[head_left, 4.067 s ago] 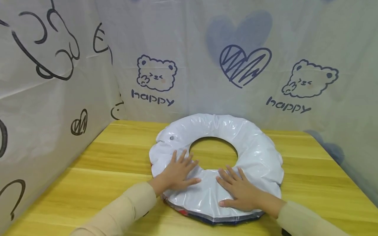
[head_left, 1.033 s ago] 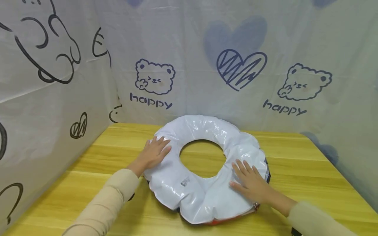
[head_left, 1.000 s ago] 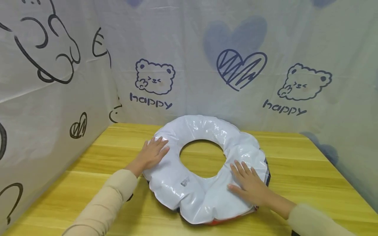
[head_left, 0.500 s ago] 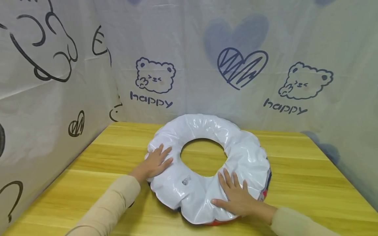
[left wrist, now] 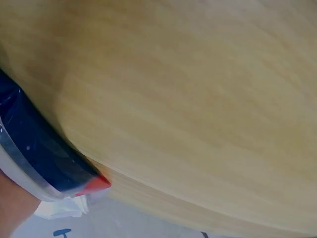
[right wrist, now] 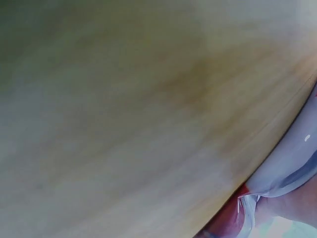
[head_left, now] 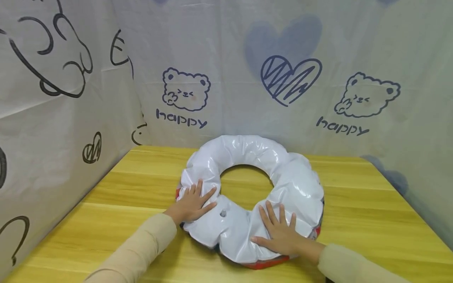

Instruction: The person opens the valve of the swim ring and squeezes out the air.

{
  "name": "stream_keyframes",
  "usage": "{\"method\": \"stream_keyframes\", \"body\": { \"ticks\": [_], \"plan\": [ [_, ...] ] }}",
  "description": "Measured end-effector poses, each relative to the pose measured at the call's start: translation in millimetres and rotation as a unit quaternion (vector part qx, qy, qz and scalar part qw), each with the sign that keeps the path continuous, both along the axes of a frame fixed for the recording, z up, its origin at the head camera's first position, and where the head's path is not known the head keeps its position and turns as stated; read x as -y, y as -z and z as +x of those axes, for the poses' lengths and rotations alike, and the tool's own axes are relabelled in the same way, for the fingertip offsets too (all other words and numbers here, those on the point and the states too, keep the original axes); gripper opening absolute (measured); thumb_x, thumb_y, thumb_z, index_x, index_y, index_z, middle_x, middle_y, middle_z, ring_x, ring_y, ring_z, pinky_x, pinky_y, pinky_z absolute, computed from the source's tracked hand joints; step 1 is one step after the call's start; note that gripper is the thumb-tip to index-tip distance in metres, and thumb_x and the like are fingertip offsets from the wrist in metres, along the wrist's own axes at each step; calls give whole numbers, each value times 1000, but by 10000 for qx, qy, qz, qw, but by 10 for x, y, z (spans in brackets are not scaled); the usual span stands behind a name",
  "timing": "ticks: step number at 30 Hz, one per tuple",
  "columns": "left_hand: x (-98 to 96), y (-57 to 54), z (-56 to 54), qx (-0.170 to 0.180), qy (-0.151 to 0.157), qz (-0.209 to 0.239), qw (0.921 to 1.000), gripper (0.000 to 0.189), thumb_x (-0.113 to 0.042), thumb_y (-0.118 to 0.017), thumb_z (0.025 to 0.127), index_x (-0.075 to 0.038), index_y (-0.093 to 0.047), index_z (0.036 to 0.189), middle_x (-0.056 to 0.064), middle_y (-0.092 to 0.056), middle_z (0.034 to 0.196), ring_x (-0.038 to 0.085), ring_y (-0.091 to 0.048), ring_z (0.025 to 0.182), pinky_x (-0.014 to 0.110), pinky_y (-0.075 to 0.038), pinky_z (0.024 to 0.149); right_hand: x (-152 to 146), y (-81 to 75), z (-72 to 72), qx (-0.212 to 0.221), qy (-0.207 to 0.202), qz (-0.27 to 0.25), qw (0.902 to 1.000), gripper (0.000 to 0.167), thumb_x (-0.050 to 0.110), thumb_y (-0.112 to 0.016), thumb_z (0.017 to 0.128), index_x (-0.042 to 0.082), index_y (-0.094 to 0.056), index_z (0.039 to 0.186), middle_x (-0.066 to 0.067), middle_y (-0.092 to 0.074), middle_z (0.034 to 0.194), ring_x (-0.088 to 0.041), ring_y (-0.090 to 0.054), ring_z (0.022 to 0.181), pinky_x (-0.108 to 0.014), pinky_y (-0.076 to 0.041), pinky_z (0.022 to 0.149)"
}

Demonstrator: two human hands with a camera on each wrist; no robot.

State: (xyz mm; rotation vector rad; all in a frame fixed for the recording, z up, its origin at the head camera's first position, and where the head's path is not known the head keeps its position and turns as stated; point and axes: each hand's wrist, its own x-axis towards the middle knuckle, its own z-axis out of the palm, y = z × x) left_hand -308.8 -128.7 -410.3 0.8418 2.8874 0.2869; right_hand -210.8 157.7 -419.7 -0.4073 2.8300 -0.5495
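A white inflatable swim ring [head_left: 244,147], its plain side up, lies on the table. A small clear valve [head_left: 223,213] shows on its near left part. My left hand [head_left: 194,204] rests with spread fingers on the ring's left side. On the near right part, my right hand [head_left: 279,236] presses down with its fingers spread. Along the lower edge, red and dark blue parts of the underside peek out. In the left wrist view, the ring's dark blue side [left wrist: 44,148] stands beside a bit of the hand. The right wrist view catches the ring's edge [right wrist: 287,163]; most of that hand is hidden.
The wood-grain table [head_left: 361,220] extends on both sides of the ring. A pale curtain [head_left: 230,51] with bear and heart drawings hangs behind it, close to the ring's far edge. Another printed cloth [head_left: 63,129] stands along the left.
Since the earliest frame, the ring has turned, its valve going from far left to near left. Over the last second my left hand has slid nearer, and my right hand has moved left and nearer.
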Motion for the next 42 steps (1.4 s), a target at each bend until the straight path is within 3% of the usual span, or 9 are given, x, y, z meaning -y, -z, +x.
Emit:
{"method": "stream_keyframes", "body": {
  "ticks": [10, 20, 24, 34, 38, 42],
  "plan": [
    [-76, 8, 32, -844, 297, -528, 9946, 53, -43, -44, 94, -16, -42, 140, 33, -12, 150, 60, -30, 124, 68, -26, 99, 46, 40, -51, -83, 65, 580, 9983, 96, 71, -43, 82, 12, -11, 150, -16, 4, 157, -50, 18, 136, -73, 13, 98],
    [-147, -55, 111, -1495, 160, -909, 9844, 56, -47, -51, 89, -14, -50, 134, 33, -23, 146, 58, -41, 115, 64, -34, 93, 103, -53, -137, -144, -22, 1330, 9910, 100, 75, -44, 78, 10, -16, 149, -17, -1, 157, -52, 11, 137, -75, 5, 99],
    [-203, -85, 181, -1355, -71, -1067, 9850, 57, -50, -48, 90, -16, -49, 135, 32, -25, 146, 56, -43, 114, 63, -35, 93, 19, -53, -193, -177, -217, 1365, 9902, 98, 73, -44, 79, 11, -15, 149, -17, -1, 157, -53, 10, 137, -75, 4, 99],
    [-355, -95, 314, -423, -844, -1200, 9883, 62, -61, -34, 91, -24, -41, 141, 28, -25, 148, 54, -39, 122, 62, -29, 100, -393, -30, -248, -396, -819, 691, 9935, 91, 65, -50, 83, 11, -19, 149, -15, -8, 157, -53, 4, 137, -74, 3, 99],
    [-401, -125, 342, -92, -937, -1183, 9885, 65, -64, -28, 92, -25, -39, 142, 29, -27, 147, 53, -38, 124, 63, -27, 101, -561, -40, -278, -555, -1024, 497, 9919, 87, 61, -53, 83, 11, -24, 148, -15, -15, 155, -52, -2, 138, -74, 0, 100],
    [-448, -169, 387, 15, -881, -1040, 9907, 67, -65, -29, 91, -23, -41, 141, 33, -32, 143, 53, -43, 120, 65, -29, 99, -718, -51, -320, -711, -1201, 380, 9895, 83, 57, -57, 83, 11, -29, 146, -18, -19, 153, -51, -6, 138, -73, -1, 101]
  ]
}}
